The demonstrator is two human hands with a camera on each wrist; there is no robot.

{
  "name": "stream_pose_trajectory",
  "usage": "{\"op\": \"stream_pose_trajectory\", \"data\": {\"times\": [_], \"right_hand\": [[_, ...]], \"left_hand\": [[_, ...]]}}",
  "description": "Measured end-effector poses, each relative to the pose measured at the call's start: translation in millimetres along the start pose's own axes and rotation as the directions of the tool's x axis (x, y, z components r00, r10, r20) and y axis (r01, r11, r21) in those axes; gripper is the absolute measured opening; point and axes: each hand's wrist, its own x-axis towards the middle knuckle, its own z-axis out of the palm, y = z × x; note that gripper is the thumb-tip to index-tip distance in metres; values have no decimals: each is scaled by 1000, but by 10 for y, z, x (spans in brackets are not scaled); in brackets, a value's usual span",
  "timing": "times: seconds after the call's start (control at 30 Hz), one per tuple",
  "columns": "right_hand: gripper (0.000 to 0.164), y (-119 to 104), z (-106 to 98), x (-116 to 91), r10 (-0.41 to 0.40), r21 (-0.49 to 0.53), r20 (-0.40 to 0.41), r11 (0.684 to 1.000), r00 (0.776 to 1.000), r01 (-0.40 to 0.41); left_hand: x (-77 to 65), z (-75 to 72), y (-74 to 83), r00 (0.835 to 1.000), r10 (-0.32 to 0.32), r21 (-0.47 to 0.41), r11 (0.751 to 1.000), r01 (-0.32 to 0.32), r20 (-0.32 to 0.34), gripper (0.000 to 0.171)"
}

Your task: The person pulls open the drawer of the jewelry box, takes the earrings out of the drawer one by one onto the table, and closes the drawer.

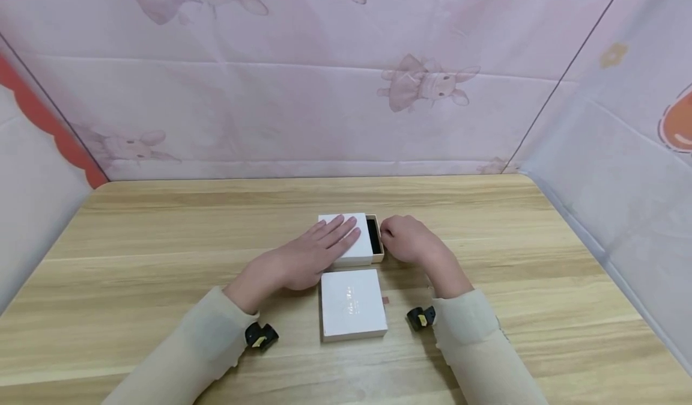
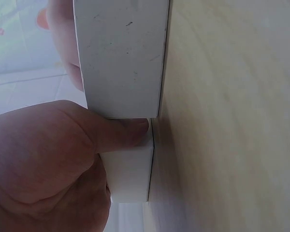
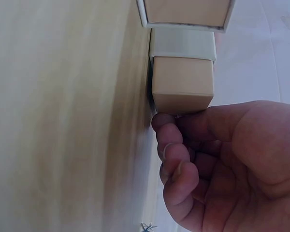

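Note:
A white sliding box (image 1: 358,252) lies on the table, its tan drawer (image 1: 381,257) drawn partly out to the right with a dark inside. My left hand (image 1: 308,259) rests on top of it, fingers straight and spread; in the left wrist view the thumb (image 2: 121,133) lies along its near side. At the drawer's end is my right hand (image 1: 411,240). Its thumb and forefinger pinch together there in the right wrist view; whatever lies between the fingertips is hidden. A second white box (image 1: 354,303) with gold lettering sits just nearer, a small pinkish tab (image 1: 385,300) at its right side.
The wood-grain table (image 1: 162,273) extends on both sides of the boxes. Behind it hangs a pink cloth (image 1: 303,116) printed with rabbits, and further cloth walls stand at left and right. A black wrist device (image 1: 261,336) is fixed at each sleeve cuff.

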Motion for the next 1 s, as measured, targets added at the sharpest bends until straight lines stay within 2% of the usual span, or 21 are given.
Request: {"op": "stream_pose_trajectory", "data": {"times": [1.0], "right_hand": [[33,-46,31,-1,9,-10,0,1000,1000,-9]], "left_hand": [[6,1,7,1000,15,-10,1000,-15,-15,61]]}}
